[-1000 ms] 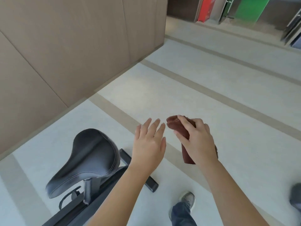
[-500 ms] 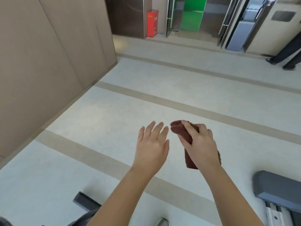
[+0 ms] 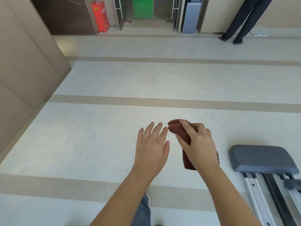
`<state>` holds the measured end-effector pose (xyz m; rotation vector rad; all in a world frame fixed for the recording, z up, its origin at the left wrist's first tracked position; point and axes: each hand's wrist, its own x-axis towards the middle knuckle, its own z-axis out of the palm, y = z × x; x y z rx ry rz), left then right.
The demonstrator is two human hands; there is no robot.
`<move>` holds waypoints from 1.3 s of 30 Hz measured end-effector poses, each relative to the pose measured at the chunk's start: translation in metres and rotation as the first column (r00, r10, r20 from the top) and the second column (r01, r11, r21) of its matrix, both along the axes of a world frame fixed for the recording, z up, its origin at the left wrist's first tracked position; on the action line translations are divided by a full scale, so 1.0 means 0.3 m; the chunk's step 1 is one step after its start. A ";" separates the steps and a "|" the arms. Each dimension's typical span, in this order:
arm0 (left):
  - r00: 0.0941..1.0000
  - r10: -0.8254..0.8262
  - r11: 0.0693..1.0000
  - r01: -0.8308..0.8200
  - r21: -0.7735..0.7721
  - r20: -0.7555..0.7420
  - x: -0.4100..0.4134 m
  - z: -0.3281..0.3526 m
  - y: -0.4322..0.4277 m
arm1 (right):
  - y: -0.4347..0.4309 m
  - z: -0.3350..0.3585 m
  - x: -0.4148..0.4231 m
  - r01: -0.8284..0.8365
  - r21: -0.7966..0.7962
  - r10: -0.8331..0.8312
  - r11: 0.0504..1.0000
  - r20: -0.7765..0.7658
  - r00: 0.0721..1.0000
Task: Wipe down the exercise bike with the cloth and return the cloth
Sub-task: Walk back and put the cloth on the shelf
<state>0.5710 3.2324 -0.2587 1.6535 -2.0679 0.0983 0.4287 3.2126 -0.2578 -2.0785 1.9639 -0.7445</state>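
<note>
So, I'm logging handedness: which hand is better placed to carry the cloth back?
Right. The right hand already grips the bunched brown cloth; the left hand is open and empty beside it.

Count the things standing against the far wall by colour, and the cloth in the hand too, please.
Red: 1, the box
Green: 1, the panel
Blue-grey: 1, the panel
Brown: 1, the cloth, held in the right hand
Total: 4
</note>
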 end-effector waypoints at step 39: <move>0.988 -0.156 0.988 0.156 0.007 -0.009 -0.300 0.076 -2.467 | -2.354 0.126 -0.347 0.232 -0.104 -0.227 0.967 0.057 0.972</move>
